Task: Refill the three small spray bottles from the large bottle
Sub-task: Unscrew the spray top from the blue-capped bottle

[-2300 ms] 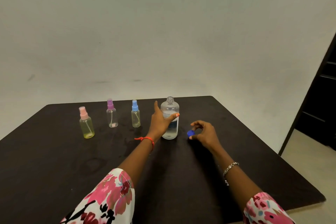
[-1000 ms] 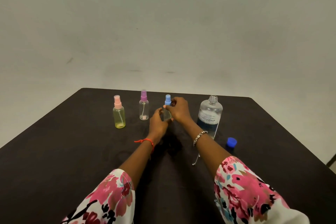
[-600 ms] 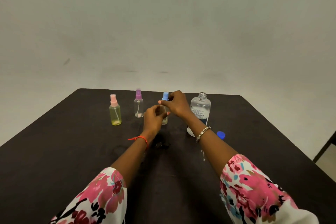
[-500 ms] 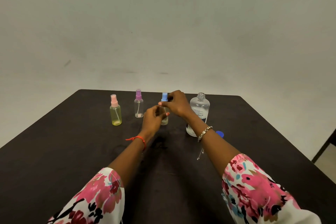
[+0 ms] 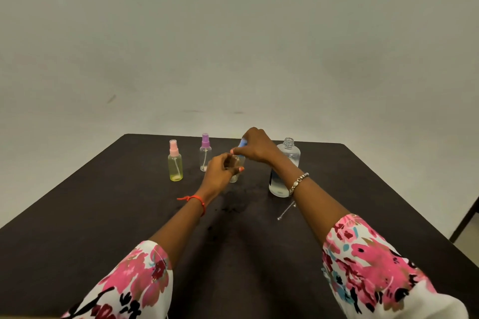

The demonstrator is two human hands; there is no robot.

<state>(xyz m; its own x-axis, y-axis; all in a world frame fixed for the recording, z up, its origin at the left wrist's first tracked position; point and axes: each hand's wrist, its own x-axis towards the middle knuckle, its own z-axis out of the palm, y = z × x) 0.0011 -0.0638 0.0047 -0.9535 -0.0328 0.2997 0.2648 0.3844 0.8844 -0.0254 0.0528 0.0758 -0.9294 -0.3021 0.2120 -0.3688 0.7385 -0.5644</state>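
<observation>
Head view: two hands on a small spray bottle at the far side of a matte dark table (image 5: 77,215).

From the left stand a pink-capped bottle (image 5: 175,162) of clear yellowish plastic, then a purple-capped bottle (image 5: 205,153), clear and slim. Next, the left hand (image 5: 220,171) is wrapped round the body of the blue-capped bottle (image 5: 237,166), while the right hand (image 5: 256,146) pinches its blue spray top. Rightmost, the large bottle (image 5: 285,163) stands uncapped, clear and round-shouldered, threaded neck bare; its label is unreadable.
</observation>
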